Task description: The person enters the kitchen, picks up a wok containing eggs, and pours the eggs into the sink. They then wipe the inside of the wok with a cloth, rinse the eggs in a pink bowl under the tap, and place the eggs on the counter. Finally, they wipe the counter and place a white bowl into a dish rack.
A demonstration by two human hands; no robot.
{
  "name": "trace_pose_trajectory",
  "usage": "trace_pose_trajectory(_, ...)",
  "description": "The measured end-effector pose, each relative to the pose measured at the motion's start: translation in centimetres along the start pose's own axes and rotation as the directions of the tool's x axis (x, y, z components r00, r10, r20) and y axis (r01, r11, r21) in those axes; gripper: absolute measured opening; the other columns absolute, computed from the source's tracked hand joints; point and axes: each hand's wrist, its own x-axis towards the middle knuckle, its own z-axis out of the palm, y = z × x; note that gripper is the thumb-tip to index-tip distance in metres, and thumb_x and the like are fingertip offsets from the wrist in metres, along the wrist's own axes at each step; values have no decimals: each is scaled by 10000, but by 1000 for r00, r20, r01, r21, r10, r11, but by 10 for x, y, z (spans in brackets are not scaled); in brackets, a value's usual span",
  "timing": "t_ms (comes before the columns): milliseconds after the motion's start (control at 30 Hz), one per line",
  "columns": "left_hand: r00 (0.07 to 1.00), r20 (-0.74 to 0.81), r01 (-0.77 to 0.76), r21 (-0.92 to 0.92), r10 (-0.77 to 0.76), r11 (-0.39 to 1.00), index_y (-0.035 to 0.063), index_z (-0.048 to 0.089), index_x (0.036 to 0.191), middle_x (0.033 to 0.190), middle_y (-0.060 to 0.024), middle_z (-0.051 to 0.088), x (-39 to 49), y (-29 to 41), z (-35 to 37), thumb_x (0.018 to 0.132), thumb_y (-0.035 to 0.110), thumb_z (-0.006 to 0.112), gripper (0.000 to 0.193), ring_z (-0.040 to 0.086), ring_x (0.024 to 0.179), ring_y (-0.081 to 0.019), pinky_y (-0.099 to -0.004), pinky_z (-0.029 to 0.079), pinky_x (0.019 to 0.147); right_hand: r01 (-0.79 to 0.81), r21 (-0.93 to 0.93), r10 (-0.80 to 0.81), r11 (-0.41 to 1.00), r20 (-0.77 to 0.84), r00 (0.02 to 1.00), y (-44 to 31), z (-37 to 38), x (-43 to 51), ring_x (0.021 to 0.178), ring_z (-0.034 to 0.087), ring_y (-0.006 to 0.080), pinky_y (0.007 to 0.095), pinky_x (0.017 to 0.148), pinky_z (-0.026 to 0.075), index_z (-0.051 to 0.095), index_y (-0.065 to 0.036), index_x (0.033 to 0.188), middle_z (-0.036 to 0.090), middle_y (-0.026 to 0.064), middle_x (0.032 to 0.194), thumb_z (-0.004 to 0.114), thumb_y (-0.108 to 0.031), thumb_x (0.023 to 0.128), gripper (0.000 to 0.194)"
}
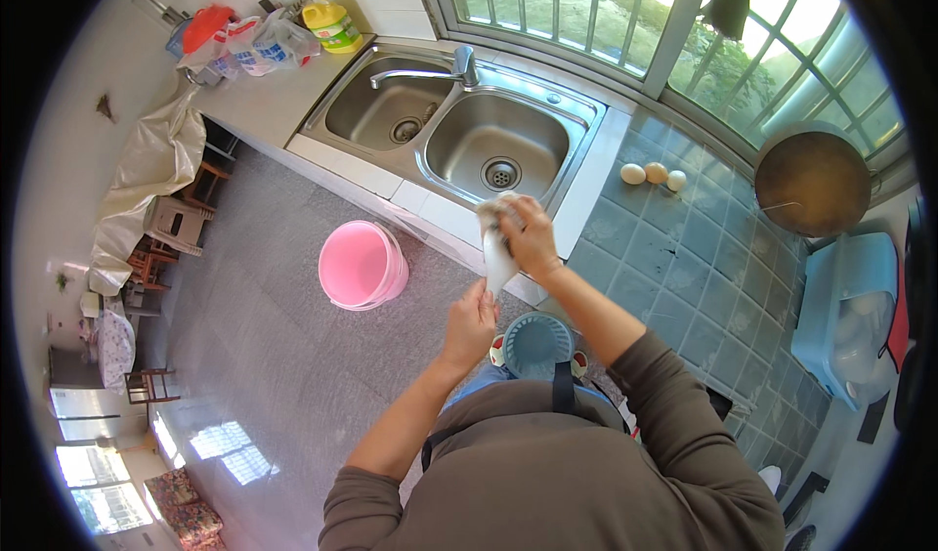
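Observation:
My left hand (471, 327) is closed around the narrow lower end of a smooth white utensil (499, 264); its exact kind cannot be told. At the utensil's wider upper end, my right hand (533, 237) presses a crumpled pale cloth (492, 210) against it. The fingers and cloth hide that end. Both hands are in front of the near rim of a double-bowl stainless steel sink (454, 133), the right hand closer to it. Beneath my forearms, a blue-grey slatted plastic basket (537, 342) stands on the floor by my feet.
A chrome faucet (463, 67) rises behind the sink. Three eggs (655, 174) lie on the tiled counter (663, 250) at right, near a large pan (812, 182) and a blue plastic bin (843, 309). On the floor at left stands a pink bucket (355, 267). A yellow jug (332, 25) stands by plastic bags (256, 42).

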Motion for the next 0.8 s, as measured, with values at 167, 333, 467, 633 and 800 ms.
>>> trace_pose_trajectory(167,967,189,237,-441,-169,866,47,522,1229,656,15,498,-10,12,-17,972,200,403,322,429,498,-53,-213,357,454,-588,639,657,496,168,735,54,-39,23,760,648,209,300,644,541,588,-56,1094,646,86,968,581,-166,848,270)
trace_pose_trajectory(333,964,154,263,-477,-215,839,74,306,1404,638,10,464,0,-3,5,972,206,411,464,411,500,-51,-194,349,452,-697,707,491,-119,652,577,-12,-37,-4,868,618,197,336,751,516,587,-99,1053,639,67,978,534,-364,879,322)
trace_pose_trajectory(467,963,97,268,-406,-251,873,87,182,1449,646,-1,469,9,4,11,963,198,436,559,422,502,-55,-199,345,438,-677,722,496,-143,644,582,-29,-37,-28,956,602,212,363,812,504,576,-111,1095,634,57,1043,489,-410,899,368)
trace_pose_trajectory(633,950,60,307,-373,-307,876,123,218,1440,679,-19,485,25,4,10,966,205,425,523,403,484,-54,-198,315,399,-595,718,338,361,493,801,-8,-56,-44,778,620,148,290,698,509,646,-57,959,650,42,867,571,-239,877,213)
trace_pose_trajectory(800,764,351,552,-789,-542,268,247,339,1382,754,-25,451,26,-28,-27,994,273,348,389,287,439,-37,-139,242,359,-254,76,201,964,417,887,-7,-87,-41,656,565,80,231,574,468,665,4,907,636,37,740,626,-145,797,189)
